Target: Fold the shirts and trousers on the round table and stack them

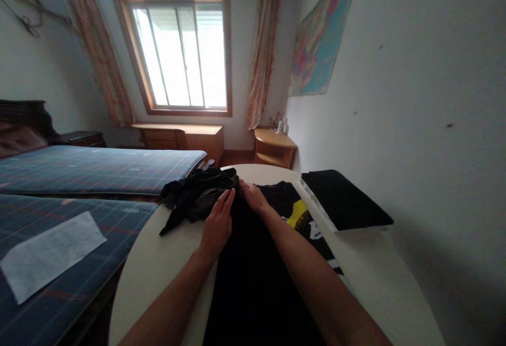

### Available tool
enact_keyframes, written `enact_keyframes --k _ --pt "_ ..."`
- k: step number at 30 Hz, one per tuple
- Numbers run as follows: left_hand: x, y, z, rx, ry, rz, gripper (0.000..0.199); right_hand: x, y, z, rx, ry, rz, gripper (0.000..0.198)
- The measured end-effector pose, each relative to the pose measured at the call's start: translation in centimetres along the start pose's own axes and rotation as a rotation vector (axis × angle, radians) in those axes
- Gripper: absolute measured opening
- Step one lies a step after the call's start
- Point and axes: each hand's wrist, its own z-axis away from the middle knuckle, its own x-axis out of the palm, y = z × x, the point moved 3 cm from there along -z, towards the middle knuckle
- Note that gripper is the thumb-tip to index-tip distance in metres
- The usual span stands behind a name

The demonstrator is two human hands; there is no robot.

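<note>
12 o'clock: your left hand (220, 222) and right hand (253, 196) are touching cloth (253, 267), probably steadying it | fingers: can't tell whether gripping | 11 o'clock: bundle (197, 189) lying beside

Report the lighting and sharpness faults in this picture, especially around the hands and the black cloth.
Head view: the window glares white, its left side leaning, likely lens distortion; head view: the black cloth between the forearms is too dark to show folds; head view: left hand and right hand look slightly soft, and print on the paper is unreadable.
</note>
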Motion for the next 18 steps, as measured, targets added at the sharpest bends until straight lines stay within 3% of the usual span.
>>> enact_keyframes --k 3,6,8,13,18 --pt "0.3 0.5 0.1 0.044 -0.089 0.035 0.071 -0.7 -0.7 -0.7 0.098 -0.023 -0.203 0.053" --pt "0.4 0.7 0.2 0.024 -0.132 0.078 0.073 -1.1 -0.9 -1.0 0.169 -0.05 -0.252 0.026" --pt "0.4 0.5 0.4 0.0 -0.131 0.083 0.077 -1.3 -0.7 -1.0 0.199 -0.052 -0.268 0.019" --pt "0.5 -0.7 0.8 -0.103 -0.137 0.002 0.079 -2.2 0.4 -0.8 0.245 -0.009 -0.309 0.034" --pt "0.9 -1.8 1.1 -0.26 -0.175 0.02 0.063 -2.7 2.0 0.0 0.275 0.038 -0.249 0.049"
